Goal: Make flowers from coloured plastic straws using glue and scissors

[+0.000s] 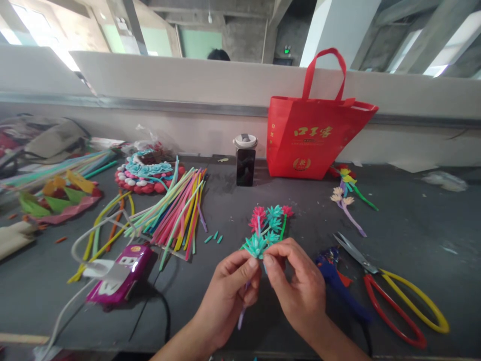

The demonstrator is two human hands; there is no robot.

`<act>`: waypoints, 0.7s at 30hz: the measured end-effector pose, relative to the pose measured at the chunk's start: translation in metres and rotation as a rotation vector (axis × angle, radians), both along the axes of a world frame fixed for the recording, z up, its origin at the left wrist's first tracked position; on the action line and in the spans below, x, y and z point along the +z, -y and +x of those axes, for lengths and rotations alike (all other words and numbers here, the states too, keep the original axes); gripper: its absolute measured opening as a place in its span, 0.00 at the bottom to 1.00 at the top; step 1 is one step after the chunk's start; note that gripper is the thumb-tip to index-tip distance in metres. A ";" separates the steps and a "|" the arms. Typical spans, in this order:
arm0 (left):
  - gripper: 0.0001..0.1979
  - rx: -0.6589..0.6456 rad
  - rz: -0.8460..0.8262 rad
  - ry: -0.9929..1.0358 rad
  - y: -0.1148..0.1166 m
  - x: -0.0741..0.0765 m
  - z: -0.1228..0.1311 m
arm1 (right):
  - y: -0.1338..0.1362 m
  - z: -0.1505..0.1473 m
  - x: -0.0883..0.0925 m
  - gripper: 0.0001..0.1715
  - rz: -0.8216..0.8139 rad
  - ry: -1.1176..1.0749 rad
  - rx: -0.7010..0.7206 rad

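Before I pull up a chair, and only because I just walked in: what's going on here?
Someone is handling a small teal flower with bare hands. The left hand grips it from below, with a purple stem showing beneath that hand, and the right hand pinches at its near edge. More teal and red flowers show just beyond. Scissors lie on the right and a bundle of colored sticks on the left, both untouched.
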State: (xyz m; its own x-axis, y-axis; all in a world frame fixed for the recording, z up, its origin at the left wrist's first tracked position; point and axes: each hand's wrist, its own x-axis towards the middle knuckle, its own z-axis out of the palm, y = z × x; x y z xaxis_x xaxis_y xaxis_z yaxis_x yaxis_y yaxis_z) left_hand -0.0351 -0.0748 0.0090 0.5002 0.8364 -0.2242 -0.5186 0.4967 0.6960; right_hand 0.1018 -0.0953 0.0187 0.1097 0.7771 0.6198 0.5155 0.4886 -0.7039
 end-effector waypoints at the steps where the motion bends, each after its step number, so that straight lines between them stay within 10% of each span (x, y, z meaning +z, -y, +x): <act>1: 0.12 0.003 0.000 -0.006 0.000 0.000 0.000 | 0.000 0.000 0.000 0.06 -0.007 -0.005 0.005; 21: 0.13 -0.018 0.021 -0.009 -0.003 0.002 -0.002 | 0.001 0.001 -0.006 0.09 -0.188 -0.219 0.061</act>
State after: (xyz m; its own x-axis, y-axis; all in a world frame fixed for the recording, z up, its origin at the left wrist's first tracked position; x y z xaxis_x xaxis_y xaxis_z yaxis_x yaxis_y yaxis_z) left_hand -0.0371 -0.0717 0.0109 0.5129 0.8321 -0.2108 -0.5036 0.4906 0.7111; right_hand 0.1029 -0.0964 0.0124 0.1748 0.8851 0.4314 0.3149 0.3648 -0.8762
